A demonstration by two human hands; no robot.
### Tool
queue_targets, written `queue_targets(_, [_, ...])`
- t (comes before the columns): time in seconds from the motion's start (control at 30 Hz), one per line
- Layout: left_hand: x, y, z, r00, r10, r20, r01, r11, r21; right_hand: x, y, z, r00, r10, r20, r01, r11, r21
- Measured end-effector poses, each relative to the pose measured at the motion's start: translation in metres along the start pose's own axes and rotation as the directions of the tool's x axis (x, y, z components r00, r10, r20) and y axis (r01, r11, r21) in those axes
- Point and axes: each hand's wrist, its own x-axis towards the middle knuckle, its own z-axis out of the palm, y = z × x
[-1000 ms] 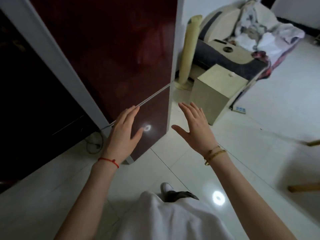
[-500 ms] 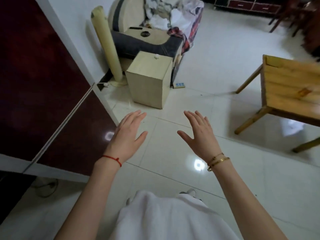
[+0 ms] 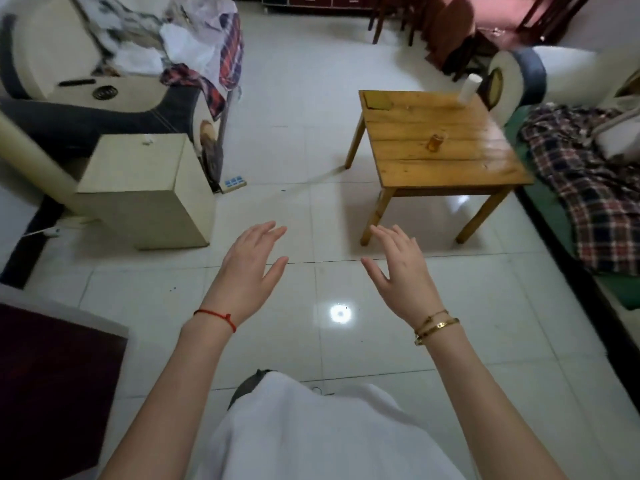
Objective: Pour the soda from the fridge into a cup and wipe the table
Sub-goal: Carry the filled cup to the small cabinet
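A low wooden table [image 3: 446, 168] stands ahead to the right on the white tiled floor. A small glass cup [image 3: 437, 141] with amber liquid sits near its middle. A white roll or container [image 3: 468, 87] stands at its far right corner, and a flat brown cloth-like piece [image 3: 378, 100] lies at its far left corner. The dark red fridge [image 3: 52, 382] shows only as a corner at the lower left. My left hand [image 3: 247, 275] and my right hand [image 3: 401, 273] hover empty over the floor, fingers spread, well short of the table.
A beige box-shaped cabinet [image 3: 138, 192] stands left of centre, with a power strip [image 3: 234, 182] on the floor beside it. A massage chair [image 3: 104, 84] heaped with clothes is behind it. A sofa with a plaid blanket [image 3: 585, 188] runs along the right. Dark chairs [image 3: 415, 15] stand at the back.
The view has swung right, away from the fridge door, which now sits at the lower left. The wooden table with the cup has come fully into sight. Both hands stay raised and empty.
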Motion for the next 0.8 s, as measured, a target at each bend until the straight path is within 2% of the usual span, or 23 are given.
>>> queue_targets(0.23, [0.088,0.047,0.043,0.985,0.127,0.120,-0.131,0.991,0.019,0.022,0.080,-0.029,0.975,0.198,-0.096,-0.195,0.980,0.044])
queue_targets(0.43, [0.169,0.087,0.082,0.963,0.192,0.188,-0.199,0.980,0.017,0.054,0.147,-0.040,0.936,0.331,-0.122,-0.327,0.943,0.054])
queue_targets(0.8, [0.364,0.184,0.142,0.940,0.283,0.189,-0.284,0.959,-0.022,0.174,0.282,-0.118,0.908,0.385,-0.163,-0.374,0.922,0.096])
